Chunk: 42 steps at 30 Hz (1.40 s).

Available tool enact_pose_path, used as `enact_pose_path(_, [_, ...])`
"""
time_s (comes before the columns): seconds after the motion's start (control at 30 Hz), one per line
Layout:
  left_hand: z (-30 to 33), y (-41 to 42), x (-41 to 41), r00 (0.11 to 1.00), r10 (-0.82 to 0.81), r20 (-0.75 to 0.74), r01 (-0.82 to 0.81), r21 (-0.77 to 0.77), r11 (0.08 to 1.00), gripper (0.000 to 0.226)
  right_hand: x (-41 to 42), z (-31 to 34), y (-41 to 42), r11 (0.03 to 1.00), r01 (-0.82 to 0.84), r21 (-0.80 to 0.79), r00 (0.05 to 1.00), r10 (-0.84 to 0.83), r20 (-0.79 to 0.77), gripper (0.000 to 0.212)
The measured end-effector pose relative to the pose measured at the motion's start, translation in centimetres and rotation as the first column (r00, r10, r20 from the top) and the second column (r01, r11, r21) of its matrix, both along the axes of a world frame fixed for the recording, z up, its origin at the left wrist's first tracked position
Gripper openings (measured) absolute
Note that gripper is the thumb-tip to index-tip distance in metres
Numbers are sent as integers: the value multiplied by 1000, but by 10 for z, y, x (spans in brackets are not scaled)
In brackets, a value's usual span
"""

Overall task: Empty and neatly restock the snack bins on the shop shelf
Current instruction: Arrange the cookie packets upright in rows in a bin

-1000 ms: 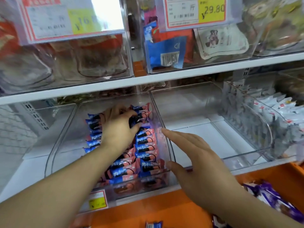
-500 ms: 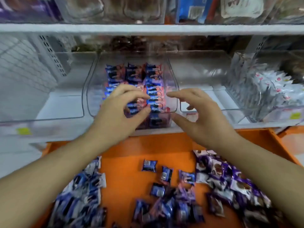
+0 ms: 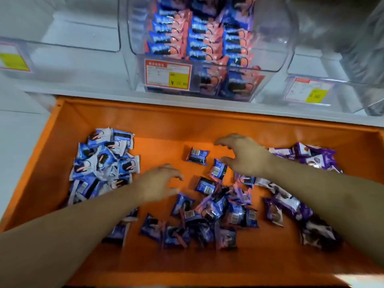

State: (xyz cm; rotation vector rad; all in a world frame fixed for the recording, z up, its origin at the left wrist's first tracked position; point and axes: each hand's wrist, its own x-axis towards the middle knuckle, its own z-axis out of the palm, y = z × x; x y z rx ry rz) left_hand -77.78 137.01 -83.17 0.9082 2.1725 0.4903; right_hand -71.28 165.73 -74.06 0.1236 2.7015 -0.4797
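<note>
A clear snack bin (image 3: 133, 65) on the white shelf holds neat rows of blue-and-pink cookie packets (image 3: 199, 38). Below it an orange tray (image 3: 145, 121) carries loose packets: a blue-white pile (image 3: 104, 163) at the left, blue-pink ones (image 3: 209, 217) in the middle, purple ones (image 3: 311, 156) at the right. My left hand (image 3: 160, 183) hovers over the tray's middle with loosely curled fingers and holds nothing. Over a single blue packet (image 3: 218, 170) my right hand (image 3: 243, 156) spreads its fingers, also holding nothing.
Clear bins stand on either side of the filled one: a left bin (image 3: 62, 48) and a right bin (image 3: 311, 65) with a price tag (image 3: 309, 92). Another price tag (image 3: 168, 74) fronts the middle bin. The tray's near part shows bare orange.
Both hands have left the filled bin and dropped down over the loose packets in the orange tray. The view has tilted downward.
</note>
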Motion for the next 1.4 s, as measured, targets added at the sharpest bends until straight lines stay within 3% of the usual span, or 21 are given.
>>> enact_pose_path(0.17, [-48, 3, 4, 989, -145, 19, 145, -7, 989, 36, -41, -79, -22, 995, 87, -48, 996, -85, 30, 70])
enact_pose_path(0.33, [-73, 7, 4, 962, -265, -67, 265, -16, 964, 37, -54, -136, -36, 994, 112, 1, 992, -112, 53, 74])
enact_pose_path(0.43, [-71, 7, 2, 977, -193, 89, 194, -3, 981, 31, -48, -141, -41, 990, 138, 19, 990, -138, 38, 62])
enact_pose_path(0.5, [-60, 3, -4, 977, -10, 212, 7, 15, 1000, 26, -45, -129, -43, 967, 238, -94, 970, -233, 67, 54])
enact_pose_path(0.6, [-30, -6, -17, 960, 196, 198, -206, 32, 978, 27, -45, -92, -42, 800, 457, -389, 887, -375, 271, 41])
enact_pose_path(0.67, [-4, -9, -27, 950, 269, 162, -280, 49, 959, 28, -43, -65, -40, 584, 627, -515, 777, -420, 469, 36])
enact_pose_path(0.73, [32, -9, -34, 944, 298, 145, -310, 66, 949, 33, -36, -36, -37, 359, 739, -570, 673, -375, 637, 42])
enact_pose_path(0.77, [52, -9, -37, 942, 305, 140, -318, 86, 944, 36, -33, -22, -35, 292, 754, -588, 657, -323, 681, 45])
enact_pose_path(0.9, [136, -9, -31, 928, 339, 154, -367, 221, 904, 20, -21, 51, -45, 194, 706, -681, 707, -236, 666, 42])
enact_pose_path(1.07, [231, -20, -4, 881, 385, 276, -469, 403, 786, 24, 1, 143, -67, 229, 530, -817, 828, -347, 440, 35])
enact_pose_path(1.17, [279, -31, 11, 840, 413, 353, -541, 490, 683, 35, 17, 187, -73, 125, 458, -880, 838, -391, 380, 28])
enact_pose_path(1.23, [298, -37, 19, 824, 391, 410, -564, 540, 625, 30, 27, 206, -76, 77, 396, -915, 846, -419, 331, 27])
enact_pose_path(1.4, [316, -36, 22, 776, 418, 471, -630, 556, 542, 23, 33, 225, -78, -61, 284, -957, 841, -463, 280, 48])
